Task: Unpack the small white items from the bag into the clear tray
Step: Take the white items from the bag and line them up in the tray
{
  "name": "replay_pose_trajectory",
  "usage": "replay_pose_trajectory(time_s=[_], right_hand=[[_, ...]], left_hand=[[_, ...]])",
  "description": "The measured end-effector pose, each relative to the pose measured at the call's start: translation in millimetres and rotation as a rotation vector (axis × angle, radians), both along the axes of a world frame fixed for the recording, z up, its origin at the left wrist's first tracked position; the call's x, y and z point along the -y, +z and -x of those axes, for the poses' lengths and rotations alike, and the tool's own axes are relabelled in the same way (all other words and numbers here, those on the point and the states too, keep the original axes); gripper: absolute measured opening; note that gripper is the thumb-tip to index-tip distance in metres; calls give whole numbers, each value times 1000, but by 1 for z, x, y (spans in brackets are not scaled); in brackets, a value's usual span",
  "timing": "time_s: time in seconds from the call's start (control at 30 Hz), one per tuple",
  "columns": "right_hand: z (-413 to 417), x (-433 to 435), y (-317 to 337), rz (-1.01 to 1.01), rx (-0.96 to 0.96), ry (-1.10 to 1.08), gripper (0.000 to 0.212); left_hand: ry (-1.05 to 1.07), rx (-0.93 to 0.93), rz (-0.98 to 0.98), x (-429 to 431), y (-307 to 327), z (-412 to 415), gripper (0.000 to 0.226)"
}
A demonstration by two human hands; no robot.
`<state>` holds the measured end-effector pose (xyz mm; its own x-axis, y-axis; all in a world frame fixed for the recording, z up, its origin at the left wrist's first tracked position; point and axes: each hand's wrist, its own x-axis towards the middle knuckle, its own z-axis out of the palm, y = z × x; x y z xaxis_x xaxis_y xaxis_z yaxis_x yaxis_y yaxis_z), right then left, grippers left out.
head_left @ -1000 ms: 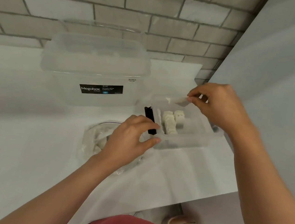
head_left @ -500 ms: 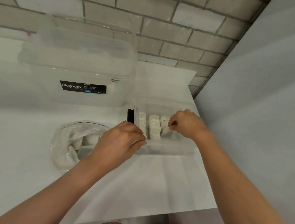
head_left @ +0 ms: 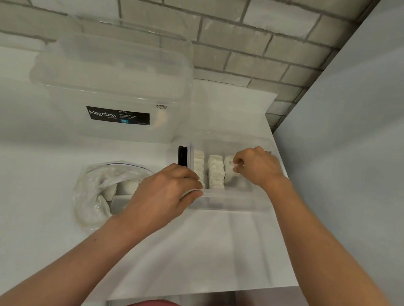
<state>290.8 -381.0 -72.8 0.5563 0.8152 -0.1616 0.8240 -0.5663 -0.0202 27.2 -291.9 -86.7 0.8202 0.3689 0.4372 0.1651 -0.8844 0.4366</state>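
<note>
A clear tray (head_left: 228, 201) sits on the white counter at centre right. Several small white items (head_left: 215, 170) stand in rows inside it. My right hand (head_left: 256, 166) is down inside the tray, its fingertips pinched on a small white item (head_left: 230, 170) at the right-hand row. My left hand (head_left: 165, 193) grips the tray's near-left corner, thumb on the front wall. A crumpled clear zip bag (head_left: 100, 188) lies left of the tray with more white items (head_left: 124, 187) inside, partly hidden by my left wrist.
A large clear Megabox storage box (head_left: 113, 89) with its lid stands behind the bag, against the brick wall. A black clip (head_left: 182, 154) sits on the tray's left side. A pale wall runs along the right. The counter's front edge is near my body.
My right hand came down from above the tray's far edge into the tray with the white item. My left hand stayed on the tray corner. The view shifted, so everything sits lower.
</note>
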Motion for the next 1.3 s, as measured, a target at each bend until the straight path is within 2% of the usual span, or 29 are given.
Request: replay_pose_trajectory(time_s=[0.2, 0.37, 0.47, 0.57, 0.67, 0.8, 0.9, 1.03, 1.2, 1.3], right_hand=[[20, 18, 31, -333, -62, -81, 24], [93, 20, 51, -603, -193, -26, 13], [153, 1, 46, -650, -275, 102, 12], [202, -26, 30, -616, -372, 211, 14], [235, -50, 13, -477, -374, 267, 18], [245, -70, -20, -167, -178, 194, 22], [240, -71, -37, -66, -85, 92, 15], [243, -73, -43, -29, -109, 52, 12], [252, -74, -33, -78, -228, -40, 3], [254, -70, -19, -168, -315, -65, 7]], left_hand=[[60, 22, 23, -9, 11, 24, 23], [337, 18, 31, -50, 9, 73, 20], [474, -46, 53, -78, 6, 105, 20], [492, -131, 72, -96, -1, 128, 22], [445, -200, 99, -99, -12, 141, 20], [414, -354, 141, -96, -20, 144, 30], [349, -512, 271, -96, -23, 141, 47], [249, -500, 406, -101, -27, 147, 65], [186, -457, 407, -106, -29, 150, 66], [152, -447, 410, -110, -29, 151, 64]])
